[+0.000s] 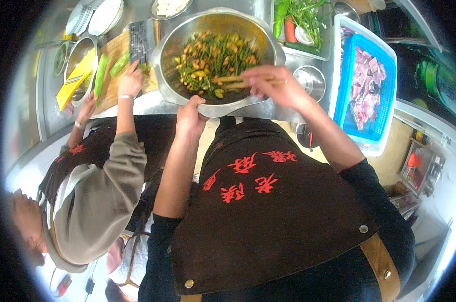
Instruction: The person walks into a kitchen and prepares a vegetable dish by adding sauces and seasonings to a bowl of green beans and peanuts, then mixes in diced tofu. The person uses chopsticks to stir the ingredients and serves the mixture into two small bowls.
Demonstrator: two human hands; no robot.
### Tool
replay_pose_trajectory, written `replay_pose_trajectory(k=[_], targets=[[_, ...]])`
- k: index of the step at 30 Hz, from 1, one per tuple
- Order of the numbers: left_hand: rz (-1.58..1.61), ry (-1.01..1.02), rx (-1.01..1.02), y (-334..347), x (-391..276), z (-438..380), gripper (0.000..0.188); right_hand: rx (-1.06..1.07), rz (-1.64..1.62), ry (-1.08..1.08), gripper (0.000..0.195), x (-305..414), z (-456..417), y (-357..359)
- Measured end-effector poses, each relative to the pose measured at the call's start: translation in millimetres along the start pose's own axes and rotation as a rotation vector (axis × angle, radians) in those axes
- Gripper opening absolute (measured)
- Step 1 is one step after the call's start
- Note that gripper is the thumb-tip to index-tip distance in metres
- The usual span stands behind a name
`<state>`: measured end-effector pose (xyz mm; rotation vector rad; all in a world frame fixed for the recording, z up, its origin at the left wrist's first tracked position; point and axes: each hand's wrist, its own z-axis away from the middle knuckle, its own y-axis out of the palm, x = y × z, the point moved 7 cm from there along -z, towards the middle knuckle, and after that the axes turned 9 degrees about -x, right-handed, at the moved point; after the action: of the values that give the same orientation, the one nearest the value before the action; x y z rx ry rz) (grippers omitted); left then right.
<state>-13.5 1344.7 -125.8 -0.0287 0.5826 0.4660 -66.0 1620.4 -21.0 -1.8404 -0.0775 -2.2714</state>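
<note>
In front of me stands a large metal basin [167,34] with two side handles. A dark green mix of chopped vegetables and peanuts [220,56] lies in it, with oily sauce along the inner wall. My left hand [190,117] grips the basin's near rim, thumb on top. Over the right side of the basin, my right hand [273,85] is closed around a pair of wooden chopsticks [228,81], slightly blurred. Their tips reach into the mix.
At left, a co-worker's hand [131,81] holds a cleaver [140,39] over a cutting board [116,88] with green vegetable pieces. A yellow slicer [75,81] rests across a metal bowl [85,45]. Rightward are a vegetable tray [324,56], a small metal bowl [318,81] and a blue basket [345,90] of raw fish.
</note>
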Motion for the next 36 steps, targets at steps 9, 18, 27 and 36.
replay_pose_trajectory(k=[9, 18, 27, 36], targets=[[0.090, 0.008, 0.105, 20.7, -6.2, 8.8, 0.016, -0.018, 0.145, 0.013, 0.026, -12.2, 1.6, -6.2], [0.049, 0.008, -0.058, -9.0, 6.9, 25.7, 0.052, -0.101, 0.139, 0.192, 0.023, -14.2, 1.0, -11.8], [0.049, 0.159, -0.138, -30.2, -9.9, 44.9, 0.055, -0.209, 0.262, 0.016, 0.024, -7.1, -11.1, -21.2], [0.093, 0.085, -0.142, -27.6, -5.5, 20.4, 0.012, -0.250, 0.144, -0.151, 0.023, 1.6, -18.2, -16.4]])
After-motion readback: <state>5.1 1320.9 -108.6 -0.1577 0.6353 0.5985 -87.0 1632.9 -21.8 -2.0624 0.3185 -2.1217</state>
